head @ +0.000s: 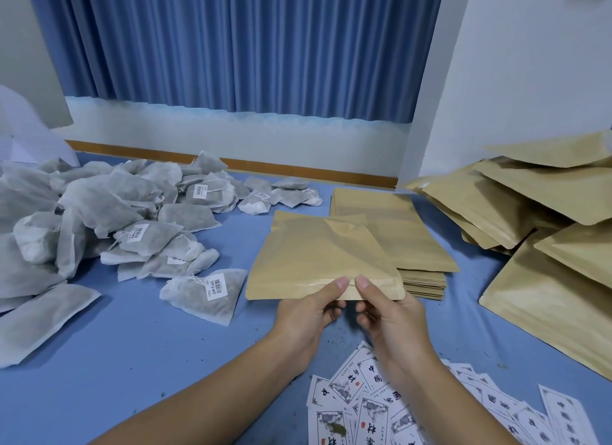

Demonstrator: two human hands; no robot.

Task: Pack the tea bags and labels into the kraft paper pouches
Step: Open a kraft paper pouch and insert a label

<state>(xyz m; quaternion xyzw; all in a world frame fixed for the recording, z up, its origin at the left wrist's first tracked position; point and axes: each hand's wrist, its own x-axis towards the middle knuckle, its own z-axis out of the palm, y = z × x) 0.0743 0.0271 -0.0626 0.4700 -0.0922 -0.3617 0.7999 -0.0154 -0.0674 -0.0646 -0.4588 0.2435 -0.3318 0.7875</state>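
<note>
On the left of the blue table (149, 338), tea bags (99, 212) lie in a loose heap, and one bag (205, 295) sits nearest the hands. Their strings and tags cross each other, so lifting one bag may drag its neighbours along.

At the centre, the left hand (308, 315) and right hand (390, 315) each pinch the near edge of a pouch (318, 255), thumbs on top and close together, fingers curled below. If that edge is sealed tight, the thumbs may slip or the paper may crease and tear rather than part. The pouch's far end overlaps a flat stack (397, 232) behind it, so a sharp tug could skew the top sheets.

Labels (364, 408) are scattered under the right forearm, and a sweep of that arm could push them about. A pile (530, 206) of more pouches slumps at the far right and could slide toward the stack.

I cannot tell whether the pouch mouth is open yet, or whether anything is inside. The fingertips under the edge are mostly hidden. The heap is cut off at the left, the labels at the bottom and the pile at the right. Whether the pile's pouches are filled is unclear.
</note>
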